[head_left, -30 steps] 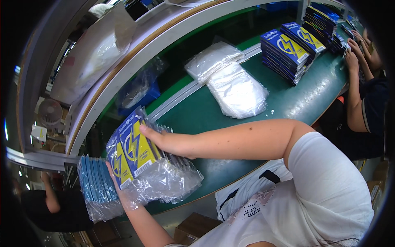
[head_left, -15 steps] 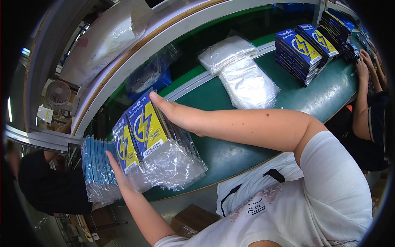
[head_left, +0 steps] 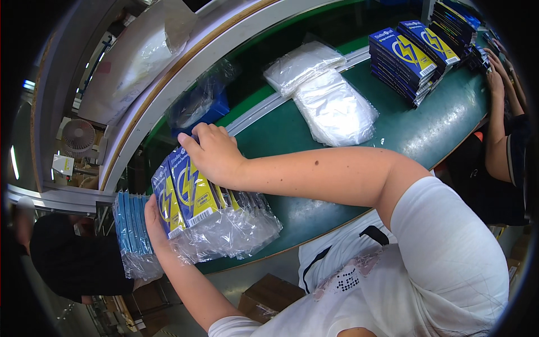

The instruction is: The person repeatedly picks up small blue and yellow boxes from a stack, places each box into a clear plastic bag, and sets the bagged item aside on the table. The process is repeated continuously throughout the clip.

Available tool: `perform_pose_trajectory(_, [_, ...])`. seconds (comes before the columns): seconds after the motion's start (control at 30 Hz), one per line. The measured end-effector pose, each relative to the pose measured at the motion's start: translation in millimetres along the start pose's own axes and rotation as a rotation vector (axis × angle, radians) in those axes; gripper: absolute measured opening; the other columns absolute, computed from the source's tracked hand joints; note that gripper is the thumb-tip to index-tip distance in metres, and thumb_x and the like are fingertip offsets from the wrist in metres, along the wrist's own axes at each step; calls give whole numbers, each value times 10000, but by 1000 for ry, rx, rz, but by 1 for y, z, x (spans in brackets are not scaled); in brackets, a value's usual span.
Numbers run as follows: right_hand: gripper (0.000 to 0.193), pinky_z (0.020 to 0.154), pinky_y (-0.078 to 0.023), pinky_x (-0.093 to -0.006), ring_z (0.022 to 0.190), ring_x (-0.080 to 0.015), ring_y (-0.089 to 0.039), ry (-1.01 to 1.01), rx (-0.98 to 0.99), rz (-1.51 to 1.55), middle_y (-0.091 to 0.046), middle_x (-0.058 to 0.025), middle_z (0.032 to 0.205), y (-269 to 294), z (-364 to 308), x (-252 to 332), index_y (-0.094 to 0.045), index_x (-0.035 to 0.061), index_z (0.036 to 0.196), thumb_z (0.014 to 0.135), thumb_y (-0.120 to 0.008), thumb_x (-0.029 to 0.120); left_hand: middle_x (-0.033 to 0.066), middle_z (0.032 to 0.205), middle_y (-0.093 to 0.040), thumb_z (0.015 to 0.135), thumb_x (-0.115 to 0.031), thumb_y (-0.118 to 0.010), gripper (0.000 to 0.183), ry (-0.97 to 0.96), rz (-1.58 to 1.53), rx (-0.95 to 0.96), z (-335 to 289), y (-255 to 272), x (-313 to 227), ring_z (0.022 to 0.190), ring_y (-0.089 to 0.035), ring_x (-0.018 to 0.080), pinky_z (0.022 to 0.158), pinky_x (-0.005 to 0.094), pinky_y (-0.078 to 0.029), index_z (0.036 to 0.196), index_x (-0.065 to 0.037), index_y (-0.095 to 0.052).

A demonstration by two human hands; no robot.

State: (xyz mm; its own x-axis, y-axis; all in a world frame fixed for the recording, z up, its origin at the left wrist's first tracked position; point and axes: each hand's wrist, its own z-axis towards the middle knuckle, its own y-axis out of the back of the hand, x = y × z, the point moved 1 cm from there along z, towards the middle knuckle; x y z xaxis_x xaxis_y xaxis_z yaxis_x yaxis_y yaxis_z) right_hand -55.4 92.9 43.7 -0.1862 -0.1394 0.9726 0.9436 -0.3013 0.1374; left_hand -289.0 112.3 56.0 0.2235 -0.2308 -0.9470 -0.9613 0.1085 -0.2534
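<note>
A row of flat blue-and-yellow boxes in clear plastic bags [head_left: 196, 194] stands on the green table at the left, loose bag ends toward me. My left hand [head_left: 155, 222] lies along the row's left side, fingers extended and palm toward the boxes. Over the row's top edge bends my right hand [head_left: 216, 154], its thumb at the front and fingers curled on the boxes. Its fingertips are partly hidden. Just left of my left hand, more bagged packs with light-blue sides [head_left: 130, 222] stand side by side.
Clear plastic bags [head_left: 337, 106] lie stacked mid-table. Stacks of unbagged blue-and-yellow boxes [head_left: 401, 59] stand at the far right, near another person's hands [head_left: 495, 70]. A blue bin [head_left: 210, 106] sits behind the row, below a shelf edge. A person in black is at the left.
My right hand has moved from flat against the row's right side to curled over its top. The bagged boxes lean slightly further left; my left hand stays at their left side.
</note>
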Motion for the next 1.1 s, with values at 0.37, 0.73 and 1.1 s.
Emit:
perform_pose_trajectory(0.37, [1058, 1090, -186, -517, 1386, -386, -201, -241, 440, 267, -262, -264, 1462, 47, 56, -32, -310, -52, 1398, 789, -252, 810, 220, 1381, -389, 932, -626, -271, 804, -419, 291, -432, -110, -28, 16, 1260, -406, 281, 1063, 440, -284, 1397, 28, -314])
perform_pose_trajectory(0.73, [1188, 1051, -132, -630, 1385, -447, -148, -405, 961, 111, -249, -278, 1465, 22, 89, -54, -326, 86, 1438, 633, -165, 946, 294, 1432, -245, 764, -831, -328, 1168, 97, -249, -102, -156, -127, 115, 1310, -286, 439, 1005, 576, -338, 1385, 145, -170])
perform_pose_trajectory(1.1, [1130, 1050, -160, -635, 1396, -437, -97, -399, 1068, 41, -100, -247, 1515, 14, 69, -21, -151, 113, 1486, 684, -181, 908, 186, 1445, -287, 738, -846, -342, 1030, 238, -273, 10, -121, -116, 87, 1276, -289, 481, 921, 729, -286, 1462, -136, -161])
